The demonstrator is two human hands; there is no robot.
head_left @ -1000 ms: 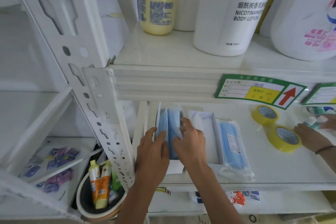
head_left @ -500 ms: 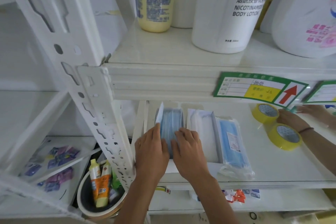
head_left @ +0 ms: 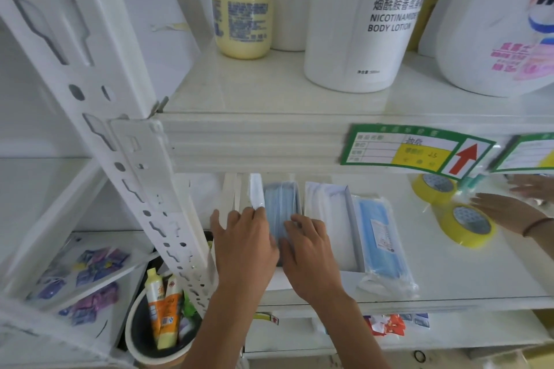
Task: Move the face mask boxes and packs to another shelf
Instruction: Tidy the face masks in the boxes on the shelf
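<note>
An open white box of blue face masks (head_left: 280, 204) lies at the left end of the middle shelf (head_left: 443, 275). My left hand (head_left: 242, 246) rests on the box's left side, its fingers at the raised white flap (head_left: 256, 192). My right hand (head_left: 308, 252) lies on the blue masks, fingers bent down onto them. Right of it sits a second white mask box (head_left: 329, 225). Beside that lies a clear pack of blue masks (head_left: 380, 240).
Two yellow tape rolls (head_left: 467, 225) sit on the shelf's right, where another person's hands (head_left: 506, 210) reach in. Lotion bottles (head_left: 359, 18) and a yellow bottle (head_left: 241, 12) stand on the shelf above. The white upright post (head_left: 132, 159) stands left. A bucket of tubes (head_left: 162, 326) sits below.
The masks that stood up in the box have been pressed down flat. Both my hands slid a little toward me over the box. The other person's hands shifted near the tape rolls.
</note>
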